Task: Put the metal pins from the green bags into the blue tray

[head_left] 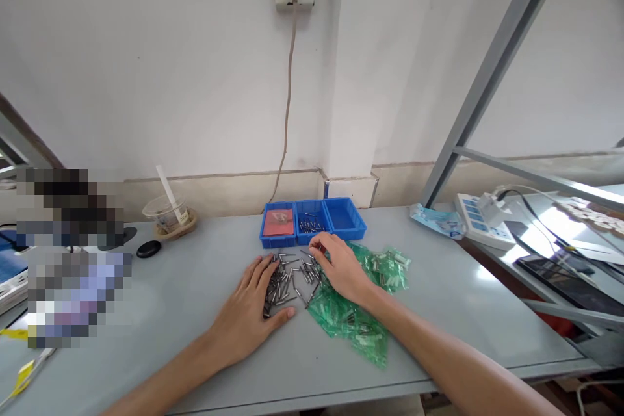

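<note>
Small metal pins (280,286) lie in a loose pile on the grey table. My left hand (253,305) rests on the table at the pile's left side, fingers and thumb spread around it. Right of the pile, my right hand (344,266) has its fingers bent down together over some pins; what its fingertips hold, if anything, is hidden. Beneath and beside my right wrist lie green plastic bags (351,315) with small pieces inside. Just beyond my hands stands a blue three-part tray (277,242). Its middle compartment holds pins, and a red piece (277,224) lies in the left one.
A clear cup (166,209) with a white stick and a black oval object (149,249) are at the left, near a blurred-out person. To the right are a light-blue packet (439,221), a power strip (480,221), and a metal frame post (487,91).
</note>
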`<state>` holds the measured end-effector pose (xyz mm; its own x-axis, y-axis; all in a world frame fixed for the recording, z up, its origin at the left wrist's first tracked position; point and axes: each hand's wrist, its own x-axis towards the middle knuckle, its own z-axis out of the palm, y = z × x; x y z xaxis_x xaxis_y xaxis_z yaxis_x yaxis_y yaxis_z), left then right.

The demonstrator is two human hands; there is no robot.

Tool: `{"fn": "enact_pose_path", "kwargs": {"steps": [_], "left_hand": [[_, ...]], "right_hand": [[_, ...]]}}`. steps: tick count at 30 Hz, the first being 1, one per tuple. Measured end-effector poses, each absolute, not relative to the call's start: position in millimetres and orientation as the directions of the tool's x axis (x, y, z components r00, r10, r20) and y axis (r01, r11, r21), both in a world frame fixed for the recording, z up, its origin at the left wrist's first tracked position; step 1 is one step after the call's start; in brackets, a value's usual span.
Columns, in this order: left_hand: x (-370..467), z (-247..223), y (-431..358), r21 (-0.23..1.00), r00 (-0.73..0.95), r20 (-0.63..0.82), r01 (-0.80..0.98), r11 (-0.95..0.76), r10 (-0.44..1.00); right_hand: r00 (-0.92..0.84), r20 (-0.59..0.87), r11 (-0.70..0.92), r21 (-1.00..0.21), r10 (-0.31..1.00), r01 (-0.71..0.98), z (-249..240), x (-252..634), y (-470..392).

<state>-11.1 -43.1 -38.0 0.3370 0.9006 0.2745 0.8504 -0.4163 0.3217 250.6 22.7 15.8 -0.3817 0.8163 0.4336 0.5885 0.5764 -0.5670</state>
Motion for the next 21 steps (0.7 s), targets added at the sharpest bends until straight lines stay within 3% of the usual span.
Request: {"fn": "enact_pose_path", "kwargs": {"steps": [12, 21], "left_hand": [[11.9, -17.4, -21.6, 0.391, 0.502, 0.239, 0.734, -0.556, 0.831], [8.8, -5.7, -7.8, 0.448, 0.577, 0.170, 0.677, -0.584, 0.799]], "right_hand": [[-0.282, 0.406, 0.490, -0.636, 0.869, 0.595, 21.5, 254.2, 24.8], [-0.368, 0.309, 0.480, -0.511, 0.877, 0.714, 16.8, 252.1, 22.0]]}}
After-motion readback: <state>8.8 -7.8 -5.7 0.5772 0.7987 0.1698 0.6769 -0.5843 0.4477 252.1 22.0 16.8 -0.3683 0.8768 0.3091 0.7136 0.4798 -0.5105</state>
